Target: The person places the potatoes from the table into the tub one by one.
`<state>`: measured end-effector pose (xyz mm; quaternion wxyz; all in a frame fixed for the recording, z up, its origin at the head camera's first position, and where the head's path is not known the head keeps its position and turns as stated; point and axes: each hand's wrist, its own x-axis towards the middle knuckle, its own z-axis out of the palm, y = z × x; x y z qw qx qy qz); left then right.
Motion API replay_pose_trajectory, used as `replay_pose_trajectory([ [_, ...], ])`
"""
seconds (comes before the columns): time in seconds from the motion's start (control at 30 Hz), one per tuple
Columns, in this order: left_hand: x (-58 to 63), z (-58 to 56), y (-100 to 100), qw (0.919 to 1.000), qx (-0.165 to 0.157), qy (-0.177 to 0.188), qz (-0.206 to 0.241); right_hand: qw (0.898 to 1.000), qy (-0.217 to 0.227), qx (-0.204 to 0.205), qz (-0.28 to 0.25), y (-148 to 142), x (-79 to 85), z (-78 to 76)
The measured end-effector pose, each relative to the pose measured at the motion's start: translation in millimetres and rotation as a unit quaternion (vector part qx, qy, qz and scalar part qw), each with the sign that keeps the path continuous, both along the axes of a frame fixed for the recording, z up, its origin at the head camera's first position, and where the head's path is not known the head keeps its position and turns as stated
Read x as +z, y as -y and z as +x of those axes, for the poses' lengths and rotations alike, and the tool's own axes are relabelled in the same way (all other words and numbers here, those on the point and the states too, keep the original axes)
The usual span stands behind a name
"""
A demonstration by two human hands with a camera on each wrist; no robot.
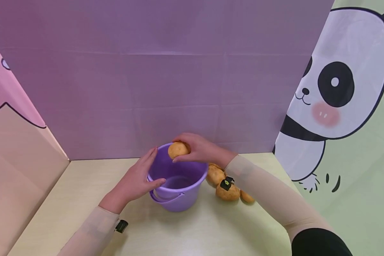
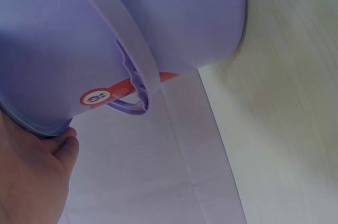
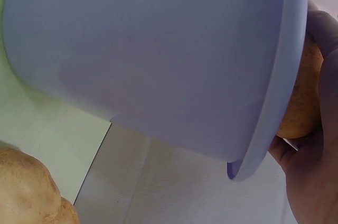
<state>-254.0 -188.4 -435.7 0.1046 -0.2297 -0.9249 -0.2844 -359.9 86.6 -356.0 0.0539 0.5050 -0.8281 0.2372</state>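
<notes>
A purple bucket (image 1: 179, 199) stands upright on the table, its handle (image 1: 167, 200) hanging down at the near side. My left hand (image 1: 135, 181) holds the bucket's left rim, thumb over the opening and fingertips against the outside, partly hidden in the left wrist view. Over the far part of the opening, my right hand (image 1: 199, 147) grips a potato (image 1: 178, 150) between thumb and fingers. The right wrist view shows this potato (image 3: 303, 100) beside the rim, partly covered by the hand. The visible bottom inside the bucket is bare.
Several potatoes (image 1: 228, 192) lie on the table to the right of the bucket, partly behind my right forearm. The pale wooden table (image 1: 159, 234) meets a purple backdrop (image 1: 179, 89) at its far edge. Printed cloths hang on both sides, a panda (image 1: 345, 117) on the right.
</notes>
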Motion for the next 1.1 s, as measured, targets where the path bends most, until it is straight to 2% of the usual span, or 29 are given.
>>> replay_pose_trajectory([
  [0.23, -0.9, -0.5, 0, 1.0000, -0.005, -0.008, -0.002, 1.000, 0.012, 0.012, -0.003, 1, -1.8, -1.5],
  [0.7, -0.1, -0.7, 0, 0.9999, -0.005, -0.009, 0.004, 1.000, 0.003, 0.012, -0.015, -4, 2.1, 2.9],
  [0.9, 1.4, 0.4, -2, 1.0000, -0.001, 0.000, 0.005, 0.998, 0.036, 0.008, -0.042, -17, 1.9, 5.8],
  [1.1, 1.3, 0.8, -2, 1.0000, -0.002, 0.001, 0.009, 0.996, 0.061, -0.018, -0.063, -42, -2.1, 10.4],
])
